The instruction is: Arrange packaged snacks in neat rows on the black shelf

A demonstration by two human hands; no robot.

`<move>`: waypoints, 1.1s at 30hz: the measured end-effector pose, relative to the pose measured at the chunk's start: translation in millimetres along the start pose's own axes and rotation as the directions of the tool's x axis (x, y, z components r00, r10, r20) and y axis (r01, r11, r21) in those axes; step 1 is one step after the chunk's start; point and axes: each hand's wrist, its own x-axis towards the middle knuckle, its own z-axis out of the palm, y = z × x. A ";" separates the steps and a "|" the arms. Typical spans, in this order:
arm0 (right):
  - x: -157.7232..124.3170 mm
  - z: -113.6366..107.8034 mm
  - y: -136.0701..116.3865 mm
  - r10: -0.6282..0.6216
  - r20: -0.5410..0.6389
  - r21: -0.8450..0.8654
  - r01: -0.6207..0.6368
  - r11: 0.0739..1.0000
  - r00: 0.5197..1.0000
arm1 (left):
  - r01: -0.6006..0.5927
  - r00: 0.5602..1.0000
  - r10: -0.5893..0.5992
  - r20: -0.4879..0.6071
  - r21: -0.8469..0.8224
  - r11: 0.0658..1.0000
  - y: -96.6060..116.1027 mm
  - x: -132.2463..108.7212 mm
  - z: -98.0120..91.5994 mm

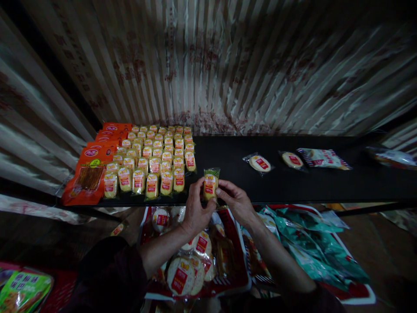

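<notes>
Between both hands, just above the front edge of the black shelf [221, 152], is a small yellow snack in a clear wrapper [211, 184] with a red label, standing upright. My left hand [197, 204] grips its left side and bottom, fingers closed round it. From the right, the fingertips of my right hand [237, 199] pinch its edge. To the left of my hands, rows of matching yellow wrapped snacks [152, 186] stand close together on the shelf.
Orange snack packets [86, 176] overlap at the shelf's left end. Round wrapped crackers [259, 163] and a white-and-red packet [324, 158] lie to the right. Below the shelf are a red basket [241, 252] of round crackers and another with teal packets [312, 243]. Striped sheeting [208, 65] hangs behind.
</notes>
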 end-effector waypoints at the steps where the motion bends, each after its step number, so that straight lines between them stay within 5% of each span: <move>1: 0.0 0.2 0.0 -0.003 -0.003 -0.003 0.003 1.000 1.000 | 0.003 1.000 -0.003 -0.005 -0.009 1.000 -0.8 0.2 0.5; 7: 0.4 -0.3 2.5 -0.029 -0.043 -0.009 0.028 1.000 0.999 | 0.038 0.999 -0.038 -0.020 -0.028 0.999 -5.1 2.8 2.8; 12: -0.1 -1.4 2.7 -0.044 -0.025 -0.019 0.044 0.999 0.999 | 0.107 0.994 -0.104 0.026 -0.219 0.970 -5.2 6.0 2.8; 23: 0.9 -4.4 2.3 -0.112 -0.011 -0.134 0.109 0.985 0.994 | 0.275 0.961 -0.249 0.122 -0.539 0.796 -4.9 8.5 2.8; 33: 0.2 -3.4 3.3 -0.109 -0.051 -0.097 0.104 0.990 0.993 | 0.400 0.909 -0.338 0.244 -0.739 0.542 4.0 11.5 1.2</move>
